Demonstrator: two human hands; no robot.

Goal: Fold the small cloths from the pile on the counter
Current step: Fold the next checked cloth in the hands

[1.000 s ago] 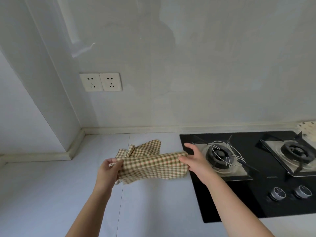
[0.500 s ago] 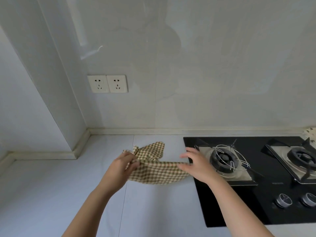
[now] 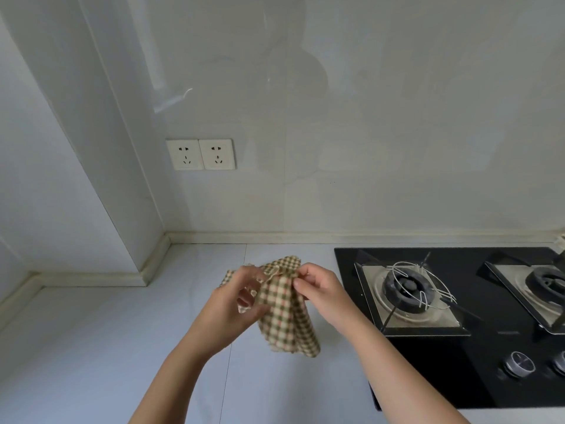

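the small beige, green and red checked cloth [image 3: 287, 316] hangs in the air above the pale grey bench [image 3: 107, 347], near its back edge and just left of the black glass gas hob [image 3: 474, 377]. it looks doubled over once with its loose end drooping, so this fold seems about midway: the edges are not yet squared and the cloth not yet laid down. no pile or finished cloths show, so the rest cannot be judged. the left hand [image 3: 238, 301] has its grip curled round the cloth's upper left part. the right hand [image 3: 321, 292] pinches the top edge between thumb and fingertips, grip nearly closed.
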